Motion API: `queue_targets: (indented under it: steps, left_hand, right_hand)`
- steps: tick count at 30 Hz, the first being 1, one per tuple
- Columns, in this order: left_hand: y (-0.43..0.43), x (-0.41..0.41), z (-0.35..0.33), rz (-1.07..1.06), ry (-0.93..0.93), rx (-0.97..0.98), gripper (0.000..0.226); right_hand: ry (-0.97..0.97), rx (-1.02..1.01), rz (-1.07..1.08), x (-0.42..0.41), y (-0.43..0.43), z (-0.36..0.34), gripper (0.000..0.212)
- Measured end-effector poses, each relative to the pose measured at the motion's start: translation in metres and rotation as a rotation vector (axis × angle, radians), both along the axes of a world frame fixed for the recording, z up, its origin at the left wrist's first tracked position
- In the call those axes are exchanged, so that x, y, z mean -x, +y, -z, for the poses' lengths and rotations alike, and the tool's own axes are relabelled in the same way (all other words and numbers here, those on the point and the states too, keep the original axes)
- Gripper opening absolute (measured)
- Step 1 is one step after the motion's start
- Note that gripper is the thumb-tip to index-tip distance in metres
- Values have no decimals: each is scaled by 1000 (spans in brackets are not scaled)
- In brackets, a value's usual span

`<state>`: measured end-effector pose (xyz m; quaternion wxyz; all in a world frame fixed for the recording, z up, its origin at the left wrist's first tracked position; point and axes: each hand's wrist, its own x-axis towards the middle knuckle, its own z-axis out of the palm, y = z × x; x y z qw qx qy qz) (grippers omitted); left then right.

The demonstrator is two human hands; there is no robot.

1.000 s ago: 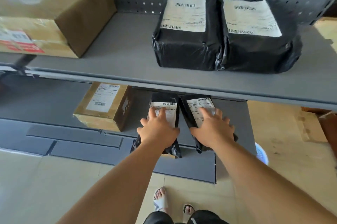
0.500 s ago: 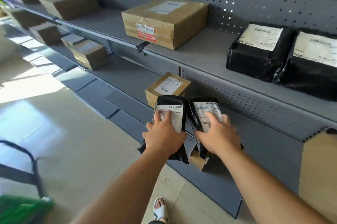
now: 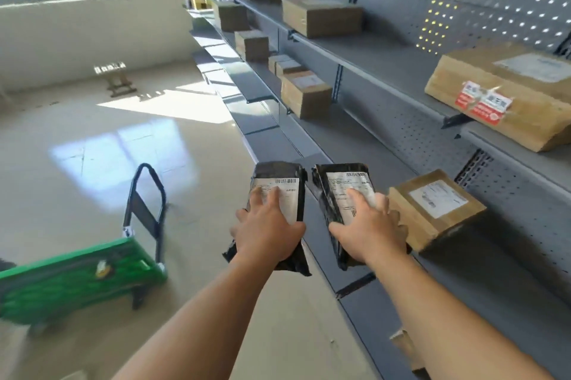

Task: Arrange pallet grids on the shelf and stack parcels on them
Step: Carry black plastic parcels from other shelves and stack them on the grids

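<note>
My left hand grips a black plastic-wrapped parcel with a white label, held in the air over the floor beside the shelf. My right hand grips a second black parcel of the same kind, just right of the first. Both parcels are off the shelf, in front of the grey bottom shelf. A brown cardboard parcel with a white label lies on that shelf, close to my right hand.
A green platform trolley with a black handle stands on the floor at the left. Grey shelving runs along the right, carrying several brown cardboard boxes, one large one at upper right. A small wooden stool stands far back.
Both hands have lifted the two black parcels off the bottom shelf and carried them leftward. My view has swung left, bringing the trolley and the long shelf row into sight.
</note>
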<state>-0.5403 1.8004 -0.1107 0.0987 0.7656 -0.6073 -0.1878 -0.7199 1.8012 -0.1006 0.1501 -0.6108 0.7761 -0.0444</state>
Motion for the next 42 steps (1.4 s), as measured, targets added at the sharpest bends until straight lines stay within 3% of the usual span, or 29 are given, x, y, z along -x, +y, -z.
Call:
queue_targets:
  steps: [11,34,42]
  left_hand:
    - [-91,-178,-13,-212,-3,11,88]
    - [-443,-316,-38,-546,-49,37,85]
    - [-564,-412,-34,-605,-43,54,87]
  right_hand:
    - [-34,64,-149,-179,-126,-16,81]
    - [-143,48,-482,-350,-523,-28,82]
    - [-125,24,-559,-449,-651,-28,81]
